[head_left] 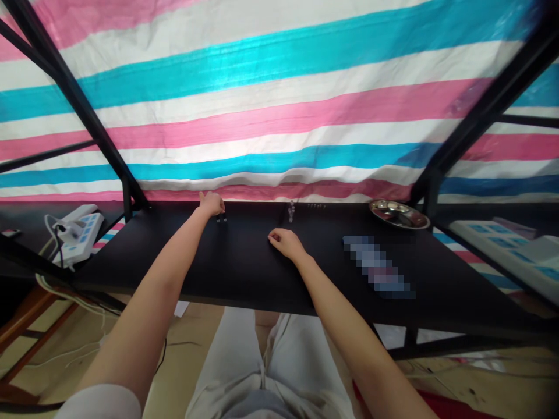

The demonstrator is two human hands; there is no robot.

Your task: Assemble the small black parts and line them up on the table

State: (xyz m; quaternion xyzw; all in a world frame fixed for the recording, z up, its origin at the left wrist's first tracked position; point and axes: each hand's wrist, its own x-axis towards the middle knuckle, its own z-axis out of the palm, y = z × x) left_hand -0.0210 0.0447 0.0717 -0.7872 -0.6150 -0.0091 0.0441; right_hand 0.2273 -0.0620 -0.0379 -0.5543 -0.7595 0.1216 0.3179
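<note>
At the far left of the black table point(244, 273), my left hand point(212, 205) reaches down with bent fingers closed at one of two small black pieces point(222, 219) with pale ends. Their exact kind is too small to tell. My right hand point(286, 242) rests above the middle of the table, its fingers curled together in a pinch; whatever may be in them is hidden. Just beyond it lies a short row of small clear pieces point(291, 212). A line of tiny pale bits point(317, 206) runs along the back edge to the right.
A round shiny metal plate point(399, 215) sits at the back right. Nearer to me is a blurred-out blue flat item point(378, 267). Black frame bars and a striped sheet point(279, 110) bound the table; a white power strip point(81, 237) with cables lies to the left.
</note>
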